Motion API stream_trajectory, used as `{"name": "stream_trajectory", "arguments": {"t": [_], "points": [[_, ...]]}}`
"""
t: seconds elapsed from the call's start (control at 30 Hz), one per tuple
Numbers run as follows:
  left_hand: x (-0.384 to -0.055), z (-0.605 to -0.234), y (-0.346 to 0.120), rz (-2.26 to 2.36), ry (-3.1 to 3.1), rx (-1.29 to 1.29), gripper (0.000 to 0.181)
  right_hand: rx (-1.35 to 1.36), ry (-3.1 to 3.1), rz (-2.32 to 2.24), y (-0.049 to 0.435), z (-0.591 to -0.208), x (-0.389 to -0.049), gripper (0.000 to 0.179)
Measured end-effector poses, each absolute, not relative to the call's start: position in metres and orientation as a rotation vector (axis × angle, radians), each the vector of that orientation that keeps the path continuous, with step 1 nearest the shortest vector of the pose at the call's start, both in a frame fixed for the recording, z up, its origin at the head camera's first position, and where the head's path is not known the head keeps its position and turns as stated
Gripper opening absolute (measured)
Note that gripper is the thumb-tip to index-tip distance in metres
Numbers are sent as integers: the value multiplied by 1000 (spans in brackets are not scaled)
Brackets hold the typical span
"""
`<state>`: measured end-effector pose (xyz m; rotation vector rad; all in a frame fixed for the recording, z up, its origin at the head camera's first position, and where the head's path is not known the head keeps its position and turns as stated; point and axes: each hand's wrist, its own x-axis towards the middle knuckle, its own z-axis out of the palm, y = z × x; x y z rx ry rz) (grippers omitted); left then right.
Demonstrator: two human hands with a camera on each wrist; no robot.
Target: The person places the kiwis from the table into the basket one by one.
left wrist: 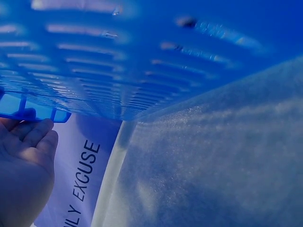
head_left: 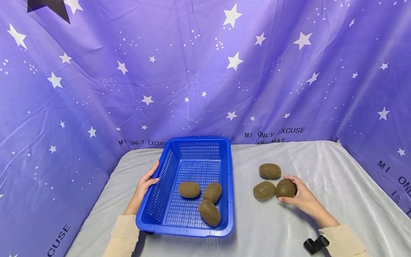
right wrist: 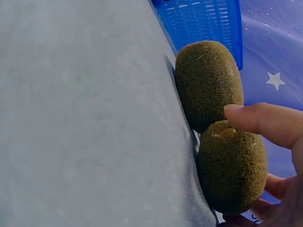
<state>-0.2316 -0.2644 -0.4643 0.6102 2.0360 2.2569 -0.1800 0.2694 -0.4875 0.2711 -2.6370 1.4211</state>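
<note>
My left hand [head_left: 143,187] holds the left rim of a blue plastic basket [head_left: 232,185]; in the left wrist view its fingers [left wrist: 40,135] lie under the rim. Three brown fuzzy kiwis sit in the basket: one at left [head_left: 189,190], one at right [head_left: 212,192] and one nearer the front [head_left: 209,213]. On the cloth to the right, my right hand [head_left: 302,196] grips a kiwi [head_left: 285,188] between thumb and fingers. A second kiwi [head_left: 264,190] lies right against its left side, and a third kiwi [head_left: 270,171] lies just behind them.
A pale grey cloth [head_left: 250,228] covers the table. Purple star-printed curtains [head_left: 199,71] hang behind it and along both sides. A black device [head_left: 316,245] is at my right wrist, beside the sleeve.
</note>
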Motion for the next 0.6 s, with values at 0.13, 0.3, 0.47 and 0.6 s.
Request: {"name": "stream_trajectory", "arguments": {"t": [0.13,0.3,0.47,0.6], "points": [[-232,-465,-264,2261,2036,617,61,252,-2634,1417,270,-489,-181,73],[-233,-465,-264,2263,2044,642,60,211,-2668,1386,270,-488,-181,72],[-233,-466,-265,2261,2049,644,59,209,-2676,1316,271,-486,-182,70],[-232,-465,-265,2261,2041,642,60,206,-2670,1276,270,-478,-182,70]]}}
